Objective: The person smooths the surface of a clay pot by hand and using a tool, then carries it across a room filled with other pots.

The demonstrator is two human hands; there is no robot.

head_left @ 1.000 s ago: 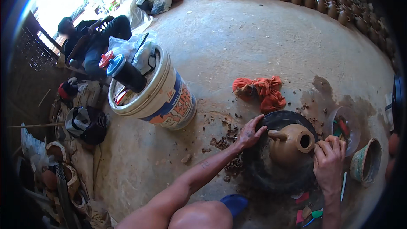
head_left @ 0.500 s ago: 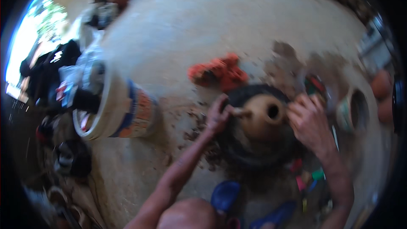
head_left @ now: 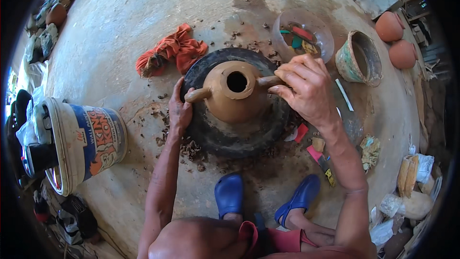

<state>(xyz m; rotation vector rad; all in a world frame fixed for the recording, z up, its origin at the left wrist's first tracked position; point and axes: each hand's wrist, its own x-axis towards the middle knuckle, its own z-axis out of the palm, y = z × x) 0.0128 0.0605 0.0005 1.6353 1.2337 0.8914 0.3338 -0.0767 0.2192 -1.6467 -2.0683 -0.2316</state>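
A brown clay pot [head_left: 232, 105] with a round dark mouth and two side handles stands on a black turntable [head_left: 230, 144]. My left hand [head_left: 181, 108] grips the turntable's left edge, beside the left handle [head_left: 197, 95]. With bent fingers and thumb, my right hand [head_left: 302, 86] holds the outer end of the right handle [head_left: 263, 81]. Above the turntable lie a bunched orange cloth [head_left: 182, 48] and a clear basin [head_left: 326, 43] holding colored tools.
A white paint bucket [head_left: 69, 144] with bags on top is at left. At right are a stained pail [head_left: 345, 62], round terracotta pots [head_left: 400, 53], a white stick [head_left: 342, 91] and colored scraps [head_left: 314, 153]. Blue clogs [head_left: 227, 194] are on my feet, amid clay crumbs.
My view has swung downward and rightward, bringing turntable and pot higher in frame. My right hand has closed on the pot's right handle; my left hand stays at the turntable's edge.
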